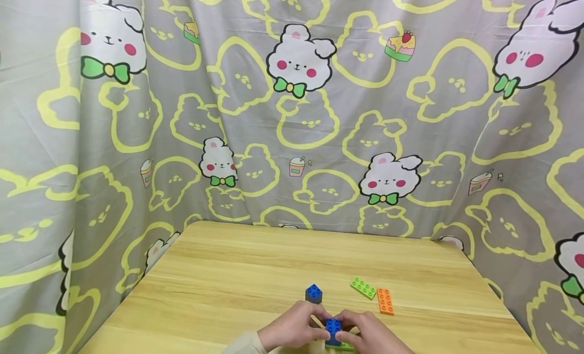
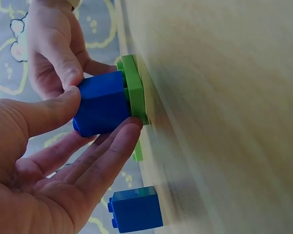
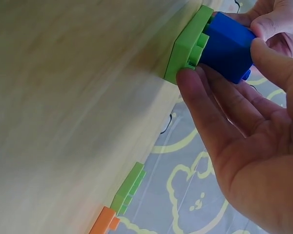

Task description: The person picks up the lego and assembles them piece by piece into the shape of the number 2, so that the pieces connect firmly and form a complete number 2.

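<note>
A blue toy building block (image 1: 333, 331) stands over one end of a flat green studded plate (image 1: 347, 347) near the table's front. My left hand (image 1: 296, 324) pinches the block from the left, its thumb on the near face and its fingers along the side. From the other side my right hand (image 1: 370, 332) holds the same block between thumb and fingers. In the left wrist view, the blue block (image 2: 102, 105) meets the studded side of the green plate (image 2: 134, 85). In the right wrist view, bare studs of the green plate (image 3: 188, 46) show beside the block.
Another blue block (image 1: 314, 294) stands just beyond my left hand. Farther right, a light green plate (image 1: 363, 288) and an orange plate (image 1: 385, 301) lie studs up on the wooden table (image 1: 246, 273). A patterned grey curtain (image 1: 255, 136) surrounds the back and sides.
</note>
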Demonstrator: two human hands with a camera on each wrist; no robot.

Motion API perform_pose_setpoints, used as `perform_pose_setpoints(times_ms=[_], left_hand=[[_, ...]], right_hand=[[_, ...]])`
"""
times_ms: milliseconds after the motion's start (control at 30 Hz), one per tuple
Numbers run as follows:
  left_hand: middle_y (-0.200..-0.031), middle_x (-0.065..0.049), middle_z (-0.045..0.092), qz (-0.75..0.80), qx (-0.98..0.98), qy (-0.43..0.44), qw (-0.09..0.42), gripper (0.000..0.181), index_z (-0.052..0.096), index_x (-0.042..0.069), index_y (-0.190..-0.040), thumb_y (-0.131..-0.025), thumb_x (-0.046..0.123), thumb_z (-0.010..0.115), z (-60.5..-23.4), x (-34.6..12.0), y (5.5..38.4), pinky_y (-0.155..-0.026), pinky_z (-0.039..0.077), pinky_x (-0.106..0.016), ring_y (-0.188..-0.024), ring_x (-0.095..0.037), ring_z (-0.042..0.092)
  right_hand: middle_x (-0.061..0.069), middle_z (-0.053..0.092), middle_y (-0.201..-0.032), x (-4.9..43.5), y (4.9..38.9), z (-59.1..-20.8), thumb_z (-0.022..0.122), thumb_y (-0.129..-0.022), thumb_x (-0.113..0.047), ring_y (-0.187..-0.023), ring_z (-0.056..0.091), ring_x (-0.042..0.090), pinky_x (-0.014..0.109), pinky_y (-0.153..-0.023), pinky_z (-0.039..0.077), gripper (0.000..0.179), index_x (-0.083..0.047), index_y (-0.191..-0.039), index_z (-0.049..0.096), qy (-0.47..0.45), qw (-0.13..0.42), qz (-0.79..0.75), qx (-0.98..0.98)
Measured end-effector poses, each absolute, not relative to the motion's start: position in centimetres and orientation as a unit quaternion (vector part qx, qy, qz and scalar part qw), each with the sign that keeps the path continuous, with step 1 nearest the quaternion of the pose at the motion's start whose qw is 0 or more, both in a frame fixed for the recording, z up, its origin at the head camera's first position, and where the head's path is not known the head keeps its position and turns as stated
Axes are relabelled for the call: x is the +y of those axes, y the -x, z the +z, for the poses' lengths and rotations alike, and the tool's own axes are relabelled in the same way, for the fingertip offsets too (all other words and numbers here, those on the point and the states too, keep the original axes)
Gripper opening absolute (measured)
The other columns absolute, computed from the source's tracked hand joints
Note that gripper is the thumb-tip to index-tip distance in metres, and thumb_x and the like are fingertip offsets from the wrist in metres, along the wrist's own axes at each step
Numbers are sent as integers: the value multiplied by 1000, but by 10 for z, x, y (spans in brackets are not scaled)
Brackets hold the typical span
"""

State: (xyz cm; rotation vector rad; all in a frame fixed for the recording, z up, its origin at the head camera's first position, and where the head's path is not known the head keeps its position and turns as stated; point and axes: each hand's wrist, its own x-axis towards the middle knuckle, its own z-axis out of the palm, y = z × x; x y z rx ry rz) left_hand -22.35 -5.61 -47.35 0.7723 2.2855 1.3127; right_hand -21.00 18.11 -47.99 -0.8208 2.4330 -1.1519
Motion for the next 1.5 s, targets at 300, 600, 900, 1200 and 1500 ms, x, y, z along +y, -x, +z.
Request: perform_pose_setpoints(times_ms=[300, 600, 900, 1200, 1500], left_hand=[[-97, 10, 70, 470, 814, -276, 199, 21, 77, 10, -113, -92, 7, 76, -473, -56, 224, -74, 60, -23, -85, -6, 71], [-97, 9, 71, 470, 813, -283, 196, 22, 76, 9, -114, -92, 7, 76, -476, -57, 225, -72, 60, -22, -84, -6, 72], [-100, 7, 73, 458, 821, -277, 197, 23, 76, 7, -114, -92, 10, 76, -473, -57, 224, -72, 60, -23, -82, -6, 73], [-102, 7, 74, 451, 826, -275, 198, 24, 76, 7, -115, -92, 10, 77, -473, -58, 226, -72, 60, -23, -83, -5, 73], [-107, 5, 75, 454, 824, -282, 189, 25, 76, 6, -116, -91, 10, 78, -471, -59, 226, -72, 59, -21, -84, -5, 73]], right_hand=[[3, 76, -108, 181, 210, -480, 68, -99, -26, -96, 72, 12, 37, -80, 61, 26, -10, -119, 68, 285, 169, -421, 844], [0, 75, -111, 186, 214, -483, 65, -100, -38, -97, 71, 12, 38, -79, 61, 41, -6, -126, 67, 284, 194, -421, 839], [-8, 70, -95, 199, 216, -464, 68, -99, -36, -83, 64, 7, 30, -71, 55, 40, -4, -122, 68, 219, 102, -383, 891], [-12, 61, -77, 224, 226, -460, 78, -91, -24, -67, 53, -3, 21, -60, 47, 25, -5, -104, 70, 199, -40, -332, 921], [-7, 60, -80, 242, 235, -459, 81, -88, -23, -70, 55, 5, 23, -62, 47, 28, -5, -106, 70, 97, -38, -321, 941]])
